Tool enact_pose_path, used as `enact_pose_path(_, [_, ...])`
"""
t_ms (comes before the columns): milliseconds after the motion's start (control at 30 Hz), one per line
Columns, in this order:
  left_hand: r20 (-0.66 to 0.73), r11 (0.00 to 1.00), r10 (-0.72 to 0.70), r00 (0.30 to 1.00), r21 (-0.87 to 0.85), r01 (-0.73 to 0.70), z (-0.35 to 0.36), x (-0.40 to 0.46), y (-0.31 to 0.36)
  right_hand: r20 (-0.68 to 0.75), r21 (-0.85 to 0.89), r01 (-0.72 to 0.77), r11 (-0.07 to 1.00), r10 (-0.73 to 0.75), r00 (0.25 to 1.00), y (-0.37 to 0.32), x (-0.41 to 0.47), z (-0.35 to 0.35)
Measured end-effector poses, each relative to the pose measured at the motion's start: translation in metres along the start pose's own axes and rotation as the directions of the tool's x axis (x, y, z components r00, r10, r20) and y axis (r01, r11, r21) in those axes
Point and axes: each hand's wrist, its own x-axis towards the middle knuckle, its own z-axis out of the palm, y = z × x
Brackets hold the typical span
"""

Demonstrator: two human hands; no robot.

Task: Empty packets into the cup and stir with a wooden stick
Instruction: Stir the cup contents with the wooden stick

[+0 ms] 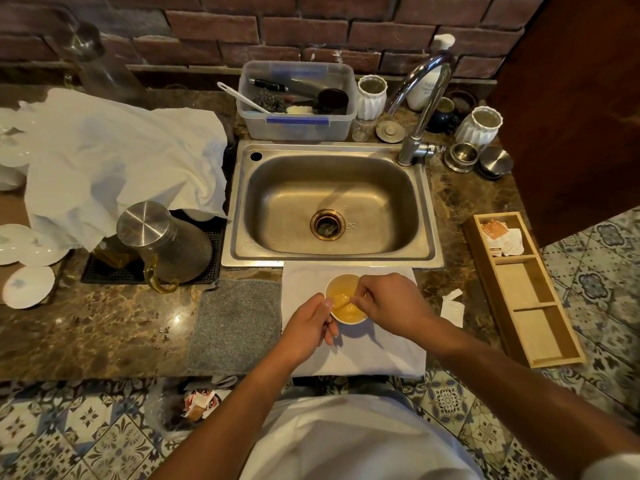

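My left hand point(306, 323) grips the near rim of the cup point(346, 299), which stands on a white cloth point(381, 351) on the surface. My right hand point(388, 303) pinches a thin stick point(348, 300) down into the yellow liquid. Beyond lies the steel sink point(330, 202).

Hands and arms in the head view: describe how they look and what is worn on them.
Both forearms are bare from elbow to wrist, with no watch, bracelet, glove or visible ring. The left hand and right hand are bare, with short fingernails. A white sleeve edge shows at the lower right corner, matching the white garment on the torso.
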Motion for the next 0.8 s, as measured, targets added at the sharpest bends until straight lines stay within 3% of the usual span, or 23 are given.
enact_pose_path(133, [-0.001,1.0,-0.005,1.0,0.003,0.005,-0.001,0.0,-0.002,-0.019,-0.147,0.022,0.989,-0.025,0.999,0.004,-0.01,0.002])
enact_pose_path(200, [-0.002,1.0,-0.004,1.0,0.004,0.004,0.0,0.001,-0.002,-0.074,-0.132,0.0,0.991,-0.01,0.997,0.004,-0.014,-0.001])
enact_pose_path(333, [-0.015,1.0,-0.011,1.0,0.008,0.011,-0.001,0.001,-0.002,-0.188,0.211,-0.113,0.971,0.154,0.97,0.013,-0.024,-0.017])
enact_pose_path(467, [-0.024,1.0,-0.023,0.999,-0.013,0.022,-0.002,0.003,-0.005,-0.155,0.651,-0.155,0.743,0.329,0.931,0.035,-0.041,-0.028])
enact_pose_path(533, [-0.025,0.999,-0.03,0.999,-0.022,0.03,-0.002,0.003,-0.004,-0.118,0.713,-0.177,0.679,0.365,0.923,0.046,-0.055,-0.026])
enact_pose_path(700, [-0.014,0.999,-0.036,0.999,0.003,0.036,-0.003,0.001,-0.002,-0.056,0.711,-0.3,0.636,0.477,0.877,0.078,-0.083,-0.016])
enact_pose_path(800, [-0.013,0.999,-0.035,0.999,0.01,0.035,-0.002,-0.001,0.001,-0.029,0.823,-0.289,0.489,0.544,0.838,0.094,-0.096,-0.021])
